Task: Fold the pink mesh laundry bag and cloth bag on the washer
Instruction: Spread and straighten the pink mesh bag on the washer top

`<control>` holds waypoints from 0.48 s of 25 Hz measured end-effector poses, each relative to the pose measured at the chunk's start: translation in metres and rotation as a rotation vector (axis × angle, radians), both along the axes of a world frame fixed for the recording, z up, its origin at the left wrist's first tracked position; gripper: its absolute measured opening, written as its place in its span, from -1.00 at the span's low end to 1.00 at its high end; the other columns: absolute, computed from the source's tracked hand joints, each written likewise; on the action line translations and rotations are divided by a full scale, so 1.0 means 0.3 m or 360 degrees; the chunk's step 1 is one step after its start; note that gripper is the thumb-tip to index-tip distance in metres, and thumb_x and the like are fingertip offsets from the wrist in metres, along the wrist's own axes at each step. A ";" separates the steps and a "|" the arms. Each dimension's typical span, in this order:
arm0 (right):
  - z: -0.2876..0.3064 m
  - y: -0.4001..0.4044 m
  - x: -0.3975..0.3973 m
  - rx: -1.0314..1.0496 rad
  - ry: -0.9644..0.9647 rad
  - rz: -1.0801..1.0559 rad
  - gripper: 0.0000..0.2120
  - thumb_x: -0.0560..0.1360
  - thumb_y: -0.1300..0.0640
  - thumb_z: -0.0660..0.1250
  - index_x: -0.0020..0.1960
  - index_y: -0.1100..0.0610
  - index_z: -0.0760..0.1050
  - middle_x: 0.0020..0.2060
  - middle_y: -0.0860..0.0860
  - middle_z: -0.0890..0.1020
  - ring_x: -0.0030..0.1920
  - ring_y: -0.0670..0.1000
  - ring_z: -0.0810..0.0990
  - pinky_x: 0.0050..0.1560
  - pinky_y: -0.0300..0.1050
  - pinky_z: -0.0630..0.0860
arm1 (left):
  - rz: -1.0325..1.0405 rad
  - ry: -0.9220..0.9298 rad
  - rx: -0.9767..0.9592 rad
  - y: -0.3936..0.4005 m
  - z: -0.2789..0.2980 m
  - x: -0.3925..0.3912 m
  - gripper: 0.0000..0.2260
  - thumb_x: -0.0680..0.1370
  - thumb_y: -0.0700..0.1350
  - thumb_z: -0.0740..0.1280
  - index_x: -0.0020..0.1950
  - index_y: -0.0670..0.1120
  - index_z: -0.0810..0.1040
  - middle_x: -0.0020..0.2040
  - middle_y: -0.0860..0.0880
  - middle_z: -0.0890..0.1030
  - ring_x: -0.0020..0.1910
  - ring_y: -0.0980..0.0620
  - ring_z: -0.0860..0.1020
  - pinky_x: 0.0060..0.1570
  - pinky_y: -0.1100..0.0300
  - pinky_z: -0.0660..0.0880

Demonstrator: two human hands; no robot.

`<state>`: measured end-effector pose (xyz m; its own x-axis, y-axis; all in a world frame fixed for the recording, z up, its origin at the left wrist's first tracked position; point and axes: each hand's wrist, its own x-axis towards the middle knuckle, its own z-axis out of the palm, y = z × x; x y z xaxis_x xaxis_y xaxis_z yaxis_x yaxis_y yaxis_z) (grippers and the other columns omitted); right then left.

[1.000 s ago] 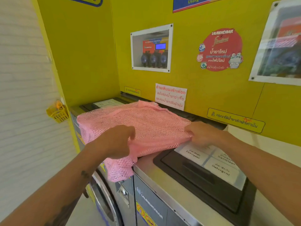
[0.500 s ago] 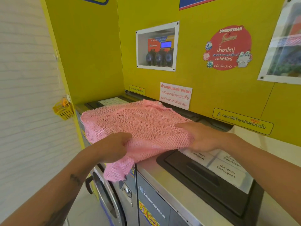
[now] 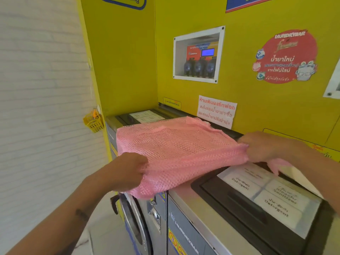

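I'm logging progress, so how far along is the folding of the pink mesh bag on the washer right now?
Partly done. The pink mesh laundry bag lies on the washer as a layered rectangle, so at least one fold seems made. In hand: the left hand grips its near corner, the right hand its right edge, pulling it taut. Left: a near corner overhangs the front, and no separate cloth bag is visible.

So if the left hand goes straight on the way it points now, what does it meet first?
The left hand points right, into the pink mesh bag it already grips; beyond that, probably the right hand, though depth is unclear.
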<state>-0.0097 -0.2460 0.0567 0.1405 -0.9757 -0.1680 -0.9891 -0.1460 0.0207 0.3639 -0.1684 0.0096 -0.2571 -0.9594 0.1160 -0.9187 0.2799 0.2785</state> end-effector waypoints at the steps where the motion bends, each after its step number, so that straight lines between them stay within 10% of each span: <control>1: 0.033 0.000 -0.001 0.0097 0.0121 -0.0016 -0.88 0.48 0.23 0.17 -0.18 0.11 0.46 -0.21 0.00 0.56 -0.23 0.01 0.48 -0.31 -0.10 0.30 | -0.0029 0.0048 0.0070 0.003 0.015 0.016 -0.85 0.43 -0.23 0.26 -0.30 -0.02 0.40 -0.27 0.01 0.51 -0.22 -0.02 0.50 -0.26 0.09 0.39; 6: 0.149 -0.092 0.059 0.0101 0.0510 -0.0123 -0.86 0.55 0.07 0.18 0.05 0.06 0.45 -0.06 -0.04 0.56 -0.14 -0.06 0.51 -0.21 -0.22 0.44 | -0.0177 0.0144 0.0448 -0.061 0.106 0.114 -0.82 0.42 0.05 0.34 -0.22 -0.04 0.47 -0.31 0.14 0.45 -0.26 0.14 0.43 -0.12 0.06 0.40; 9: 0.155 -0.247 0.113 -0.0073 0.0426 -0.0246 -0.42 0.45 -0.08 0.25 0.47 -0.06 0.33 0.33 -0.03 0.52 0.14 0.03 0.56 0.08 -0.09 0.58 | -0.0020 0.0350 0.0371 -0.224 0.130 0.221 -0.79 0.40 0.17 0.43 -0.13 0.05 0.61 -0.21 0.18 0.56 -0.14 0.17 0.51 -0.05 0.13 0.42; 12: 0.161 -0.444 0.246 -0.0247 0.0460 -0.0168 -0.49 0.50 -0.02 0.22 0.45 0.00 0.37 0.34 0.01 0.53 0.14 0.07 0.57 0.11 -0.05 0.56 | 0.0158 0.0439 0.0222 -0.440 0.128 0.338 -0.76 0.36 0.19 0.42 -0.02 0.16 0.66 -0.04 0.14 0.66 0.00 0.11 0.59 0.08 0.06 0.50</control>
<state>0.0641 -0.3792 0.1051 0.0058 -0.9994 -0.0344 -0.9485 -0.0164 0.3164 0.4651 -0.3006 0.0480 -0.1386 -0.9898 0.0336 -0.8243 0.1341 0.5500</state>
